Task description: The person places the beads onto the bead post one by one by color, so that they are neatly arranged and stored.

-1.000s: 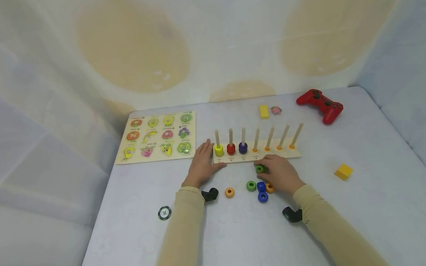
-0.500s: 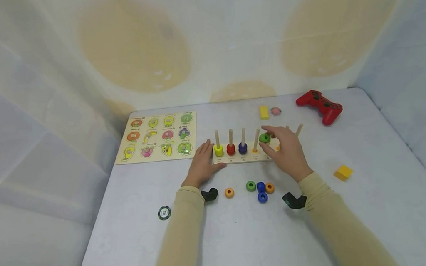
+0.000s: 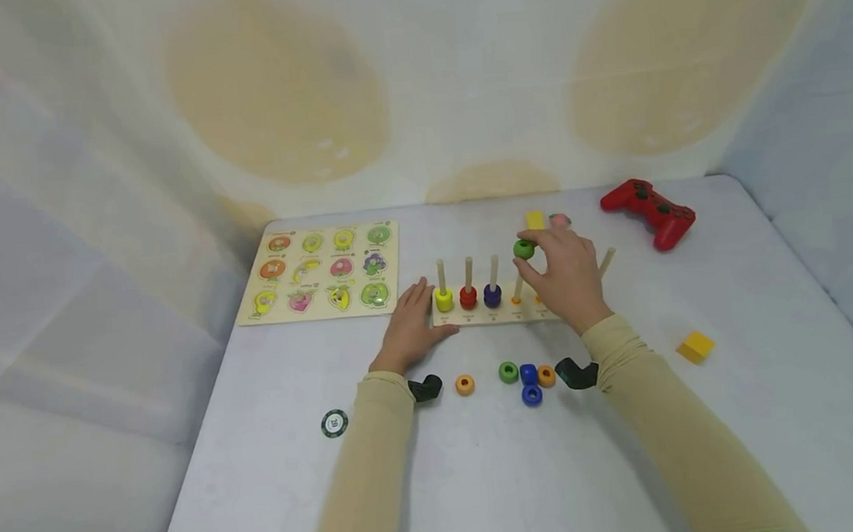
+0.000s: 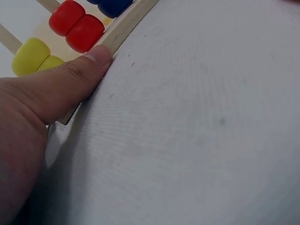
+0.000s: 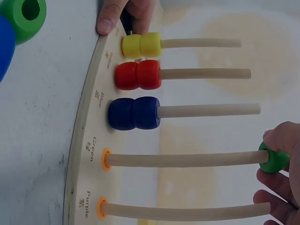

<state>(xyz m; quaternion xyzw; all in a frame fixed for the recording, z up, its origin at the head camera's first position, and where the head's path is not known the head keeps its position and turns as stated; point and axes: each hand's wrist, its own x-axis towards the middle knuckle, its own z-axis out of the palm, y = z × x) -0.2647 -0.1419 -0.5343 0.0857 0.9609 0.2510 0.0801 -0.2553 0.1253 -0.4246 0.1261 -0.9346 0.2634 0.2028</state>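
My right hand [image 3: 566, 276] pinches a green bead [image 3: 523, 249] between thumb and fingertips. In the right wrist view the green bead [image 5: 274, 159] is right at the tip of the peg marked Green [image 5: 187, 160]. My left hand [image 3: 406, 328] rests at the left end of the wooden peg board [image 3: 479, 316], fingers straight along its end. Its thumb [image 4: 70, 86] lies against the front edge. Paired yellow beads [image 3: 444, 300], red beads [image 3: 468, 298] and dark blue beads [image 3: 492, 296] sit on the first pegs. My right hand hides some pegs farther right.
In front of the board lie a loose green bead [image 3: 508, 372], blue beads [image 3: 531, 395] and orange beads [image 3: 464, 385]. A fruit puzzle board [image 3: 318, 274] is at the back left, a red game controller [image 3: 650, 213] at the back right. A yellow block [image 3: 695, 347] lies right, a round chip [image 3: 334, 423] left.
My right hand has picked up a green bead from the table and raised it over the board to the top of the fourth peg. My left hand has stayed at the board's end.
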